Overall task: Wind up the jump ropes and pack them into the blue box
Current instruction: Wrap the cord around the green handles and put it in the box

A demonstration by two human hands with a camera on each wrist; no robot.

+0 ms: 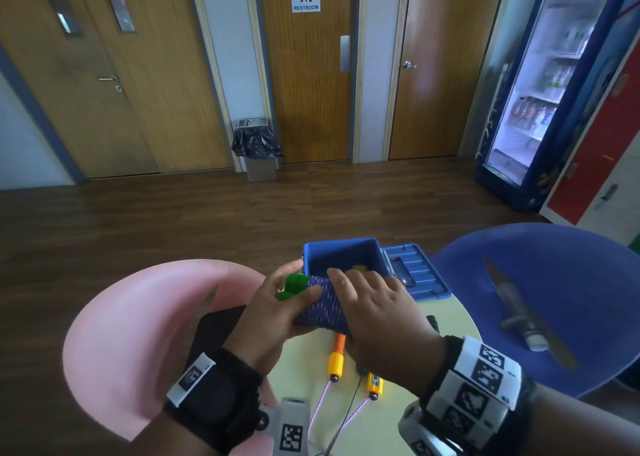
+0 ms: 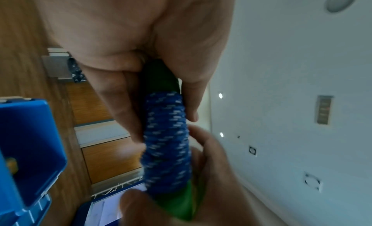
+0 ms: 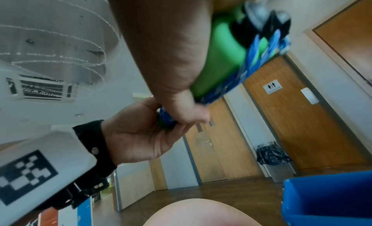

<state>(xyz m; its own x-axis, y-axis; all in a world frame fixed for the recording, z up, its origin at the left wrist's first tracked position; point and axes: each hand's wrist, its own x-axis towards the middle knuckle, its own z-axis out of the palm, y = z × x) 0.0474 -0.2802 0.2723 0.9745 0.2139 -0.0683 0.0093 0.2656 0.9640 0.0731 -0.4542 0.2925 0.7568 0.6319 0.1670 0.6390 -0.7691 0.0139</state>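
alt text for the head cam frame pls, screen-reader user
Both hands, left hand and right hand, grip a green-handled jump rope wound in blue cord, just in front of the open blue box on a small round table. An orange-handled jump rope lies unwound on the table.

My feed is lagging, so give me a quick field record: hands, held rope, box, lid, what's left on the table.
left hand: grips wound rope bundle
right hand: grips same bundle from the other side
bundle: blue rope wound round green handles, held just in front of the box
blue box: open, something yellow inside
lid: lying right of box
orange rope: unwound, on table below the hands
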